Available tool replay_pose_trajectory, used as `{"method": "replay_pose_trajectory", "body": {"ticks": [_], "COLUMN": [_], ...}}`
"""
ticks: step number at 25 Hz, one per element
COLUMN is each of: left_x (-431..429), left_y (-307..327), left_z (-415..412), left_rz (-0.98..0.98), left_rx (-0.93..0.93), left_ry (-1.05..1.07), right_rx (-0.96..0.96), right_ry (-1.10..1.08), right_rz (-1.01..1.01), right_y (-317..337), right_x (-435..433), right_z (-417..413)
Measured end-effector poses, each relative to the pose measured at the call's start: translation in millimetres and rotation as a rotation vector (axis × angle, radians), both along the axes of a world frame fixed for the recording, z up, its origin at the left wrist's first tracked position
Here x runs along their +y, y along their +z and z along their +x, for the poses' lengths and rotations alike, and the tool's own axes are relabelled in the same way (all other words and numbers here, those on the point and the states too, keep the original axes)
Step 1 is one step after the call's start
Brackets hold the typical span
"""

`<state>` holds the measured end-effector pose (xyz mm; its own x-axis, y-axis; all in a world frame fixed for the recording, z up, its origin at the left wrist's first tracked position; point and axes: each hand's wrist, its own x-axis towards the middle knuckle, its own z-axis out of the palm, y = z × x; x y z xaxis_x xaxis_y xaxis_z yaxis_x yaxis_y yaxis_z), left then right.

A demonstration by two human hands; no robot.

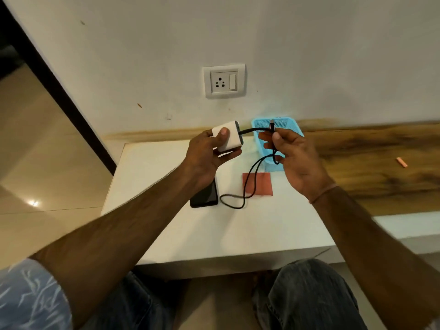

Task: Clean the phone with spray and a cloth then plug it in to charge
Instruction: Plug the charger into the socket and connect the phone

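— Knees in jeans [309, 294] at the bottom edge, cut off by the frame; patterned sleeve [31, 296] in the left corner, only partly in view.

— Hands?

— Left hand [207, 151]: fingers curled round a white charger [227, 139], thumb pressed on its face, held up above the tabletop [214, 229]. Right hand [297, 160]: thumb and forefinger pinch a black cable [247, 184] just below its plug [272, 126]. Plug points up, blurred; type cannot be told.

— Cable path?

— One end enters the charger's dark end. The rest hangs from the right hand, and its loop lies on the tabletop, crossing a red cloth [258, 184].

— Phone?

— Phone [206, 195] flat on the tabletop, screen dark, just left of the cloth, with the cable loop between them. Its far end is hidden under the left wrist.

— Behind the hands?

— Blue basket [290, 126] against the wall, largely covered by the right hand; contents cannot be made out. White socket [223, 82] on the wall above, switch beside it. Small orange object [402, 162] on the wooden ledge at right, too small to identify.
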<state>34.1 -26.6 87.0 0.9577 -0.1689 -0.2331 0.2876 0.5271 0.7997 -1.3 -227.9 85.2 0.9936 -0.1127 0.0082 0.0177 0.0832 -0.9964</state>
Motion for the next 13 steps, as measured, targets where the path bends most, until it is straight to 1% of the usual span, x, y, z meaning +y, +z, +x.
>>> {"method": "replay_pose_trajectory", "body": {"ticks": [3,5,6,8,10,12,13], "left_x": [21.3,31.1,32.4,35.7,39.4,45.4,48.7], "left_y": [-0.6,1.9,4.2,11.9,23.5,37.0,43.8], "left_z": [-8.2,-14.0,-15.5,-17.9,-19.6,-20.7,-21.2], "left_rz": [-0.076,-0.111,-0.14,-0.197,-0.246,-0.309,-0.344], "left_rx": [0.041,0.06,0.075,0.082,0.073,0.075,0.072], "left_ry": [0.031,0.037,0.04,0.047,0.044,0.04,0.036], "right_rx": [0.069,0.039,-0.003,-0.079,-0.104,-0.055,-0.003], "right_ry": [0.031,0.135,0.187,0.221,0.121,0.046,0.056], "right_rz": [0.161,0.153,0.084,-0.185,-0.461,-0.55,-0.562], "right_y": [-6.1,-7.5,-9.0,-15.0,-27.4,-42.3,-50.5], "right_x": [8.6,15.9,18.0,26.4,33.3,36.1,35.7], "right_z": [-3.4,-5.7,-5.6,-5.1,-1.2,2.2,3.2]}}
